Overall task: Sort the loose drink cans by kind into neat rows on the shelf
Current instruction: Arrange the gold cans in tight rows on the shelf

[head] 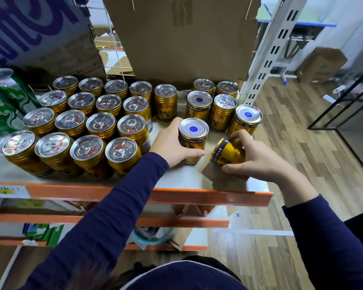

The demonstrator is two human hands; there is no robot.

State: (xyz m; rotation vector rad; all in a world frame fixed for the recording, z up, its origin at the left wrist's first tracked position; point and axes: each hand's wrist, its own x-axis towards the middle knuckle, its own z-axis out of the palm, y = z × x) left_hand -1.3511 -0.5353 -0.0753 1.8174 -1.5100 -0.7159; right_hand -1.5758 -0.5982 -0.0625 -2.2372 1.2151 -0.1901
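Observation:
Several gold drink cans [86, 124] stand in neat rows on the left of the white shelf [176, 178]. My left hand [172, 143] grips an upside-down gold can [193, 137] with a blue dot on its end, standing on the shelf just right of the rows. My right hand [258, 155] holds a second gold can [226, 152], which lies tilted on its side on a cardboard scrap near the shelf's right front corner. More loose gold cans [222, 109] stand behind, some upright, some inverted with blue dots.
Green cans [11, 95] lie at the far left. A large cardboard box [182, 38] stands behind the cans, another printed box [40, 32] at back left. A white slotted upright [266, 57] borders the shelf's right side. The orange shelf lip [197, 196] runs along the front; wood floor lies to the right.

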